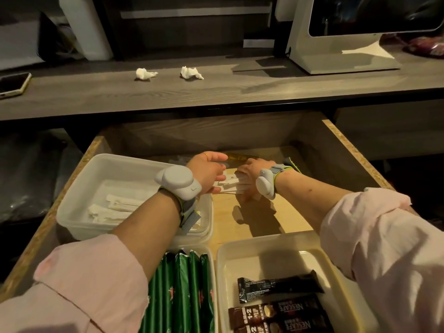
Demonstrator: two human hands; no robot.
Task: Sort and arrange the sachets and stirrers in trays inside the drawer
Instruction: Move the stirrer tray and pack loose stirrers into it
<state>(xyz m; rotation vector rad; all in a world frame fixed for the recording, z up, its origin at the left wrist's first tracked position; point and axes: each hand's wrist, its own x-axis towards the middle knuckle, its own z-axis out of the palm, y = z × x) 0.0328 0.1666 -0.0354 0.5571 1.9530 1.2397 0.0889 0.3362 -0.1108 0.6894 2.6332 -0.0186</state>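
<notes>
Green sachets (pixel 182 294) and brown coffee sachets (pixel 278 316) are sitting in two near trays while both hands are working deeper in the drawer (pixel 336 150).

Left hand (pixel 209 169) is curling half-open over the white sachets (pixel 230 185), fingertips touching their near ends; right hand (pixel 252 168) is closing around the same bundle from the other side, above the bare drawer floor. Beside them, the back-left tray (pixel 79 188) is holding white paper-wrapped stirrers (pixel 113 207). Two crumpled tissues (pixel 168 73) are lying on the surface (pixel 216 92) above.
</notes>
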